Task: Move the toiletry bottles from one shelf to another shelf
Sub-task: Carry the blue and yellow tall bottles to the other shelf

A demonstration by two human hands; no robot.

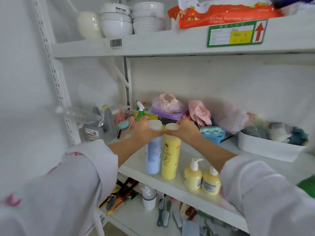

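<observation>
1. A white metal shelving unit [170, 43] filled the view, with three levels visible; everything below is placed relative to its middle shelf [136, 171].
2. Two white sleeves [68, 184] reached in from the bottom corners, bare forearms extending over the middle shelf.
3. A white tub [265, 149] of blue and grey cloths sat at the right back of the middle shelf, with a small blue basket [212, 137] just beside it on the left.
4. On the level above the middle shelf stood stacked white bowls [116, 21] and an orange package [221, 14].
5. A tall yellow bottle [170, 159] stood upright near the front edge of the middle shelf, touching a tall pale blue bottle [153, 155] on its left.
6. The left hand [144, 129] was wrapped around the neck of the pale blue bottle, fingers closed just below its white cap.
7. The right hand [185, 129] gripped the neck of the yellow bottle the same way, fingers closed under its cap; the two hands touched.
8. Two small yellow pump bottles [202, 179] stood side by side at the front edge of the middle shelf, just right of the tall pair.
9. Brushes [163, 213] and other small tools lay on the level below the middle shelf.
</observation>
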